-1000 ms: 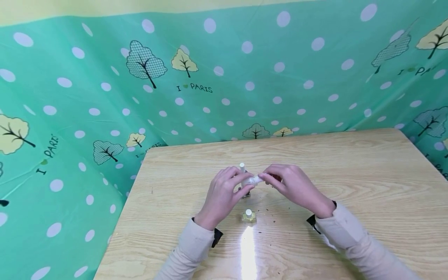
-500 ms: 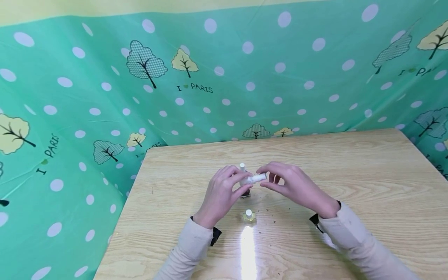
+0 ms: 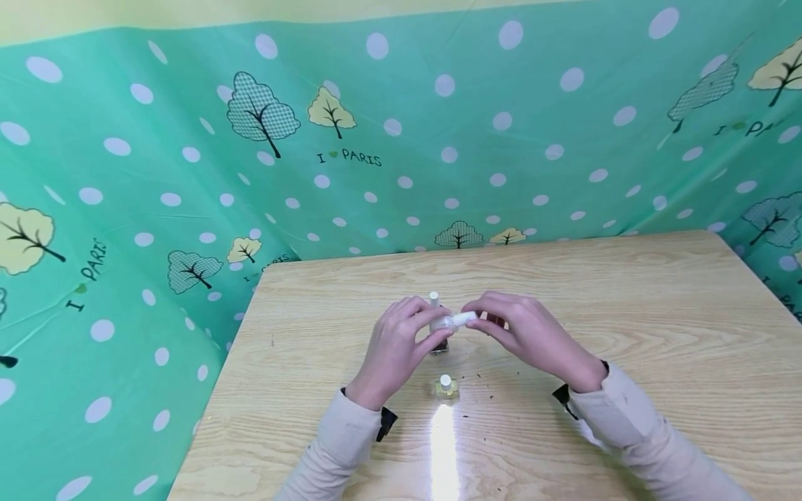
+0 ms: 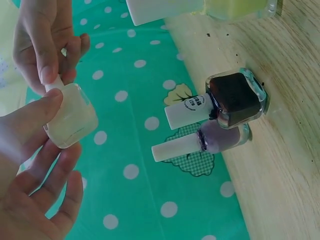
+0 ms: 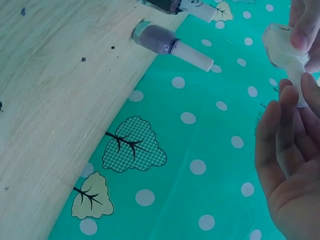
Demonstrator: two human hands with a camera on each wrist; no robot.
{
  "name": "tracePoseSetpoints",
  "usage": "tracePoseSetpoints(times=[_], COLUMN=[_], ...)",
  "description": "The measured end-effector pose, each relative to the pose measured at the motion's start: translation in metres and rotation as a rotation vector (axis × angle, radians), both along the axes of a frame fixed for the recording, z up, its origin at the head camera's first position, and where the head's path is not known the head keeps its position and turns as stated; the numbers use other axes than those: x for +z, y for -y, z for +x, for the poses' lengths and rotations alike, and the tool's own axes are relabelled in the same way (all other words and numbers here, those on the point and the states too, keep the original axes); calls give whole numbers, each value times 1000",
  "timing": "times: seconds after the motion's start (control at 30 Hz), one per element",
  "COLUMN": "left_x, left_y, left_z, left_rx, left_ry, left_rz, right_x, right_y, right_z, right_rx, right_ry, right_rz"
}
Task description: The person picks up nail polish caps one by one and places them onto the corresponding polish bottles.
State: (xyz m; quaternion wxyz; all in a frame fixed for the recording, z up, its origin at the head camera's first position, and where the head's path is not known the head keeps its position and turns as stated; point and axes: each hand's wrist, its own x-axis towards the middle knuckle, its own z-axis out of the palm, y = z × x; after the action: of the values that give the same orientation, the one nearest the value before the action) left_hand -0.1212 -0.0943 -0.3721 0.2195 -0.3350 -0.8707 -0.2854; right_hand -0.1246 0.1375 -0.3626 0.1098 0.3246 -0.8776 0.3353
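Note:
Above the table, a clear glass nail polish bottle [image 4: 76, 120] of whitish polish is held tilted on its side. My left hand [image 3: 396, 342] pinches its glass body between thumb and fingers. At the other end, my right hand [image 3: 528, 335] pinches the long white cap [image 5: 296, 82] with thumb and forefinger. The cap sits on the bottle's neck, pointing right in the head view. Behind the left fingertips stands a dark nail polish bottle [image 4: 236, 101], upright on the table, with a purple nail polish bottle [image 4: 220, 137] close beside it in the left wrist view.
A yellow nail polish bottle [image 3: 445, 390] with a white cap stands nearer the front of the wooden table [image 3: 301, 390]. Small dark crumbs lie right of it. A green dotted curtain [image 3: 351, 209] hangs along the table's back and sides.
Half a second ago the right thumb and forefinger were spread apart at the white cap; now they pinch it again. The left hand has kept its hold on the bottle, nearly still.

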Motion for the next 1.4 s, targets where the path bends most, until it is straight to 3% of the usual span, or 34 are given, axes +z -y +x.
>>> tracePoseSetpoints(times=[0.37, 0.63, 0.8, 0.97, 1.13, 1.4], left_x=[2, 2, 1, 1, 4, 10], left_y=[-4, -4, -5, -6, -6, -7], left_z=[2, 4, 3, 0, -5, -11], left_rx=[22, 74, 84, 77, 72, 79], left_ry=[-50, -219, -261, -256, -203, -162], left_rz=[-30, -130, -170, -160, -123, -150], right_x=[1, 1, 2, 2, 3, 4], right_y=[2, 5, 5, 5, 5, 7], right_z=[0, -1, -2, -1, -3, -9], right_rx=[-16, -21, -41, -57, -66, -64], right_ry=[41, 81, 136, 159, 185, 166], right_rz=[-23, -23, -27, -36, -77, -106])
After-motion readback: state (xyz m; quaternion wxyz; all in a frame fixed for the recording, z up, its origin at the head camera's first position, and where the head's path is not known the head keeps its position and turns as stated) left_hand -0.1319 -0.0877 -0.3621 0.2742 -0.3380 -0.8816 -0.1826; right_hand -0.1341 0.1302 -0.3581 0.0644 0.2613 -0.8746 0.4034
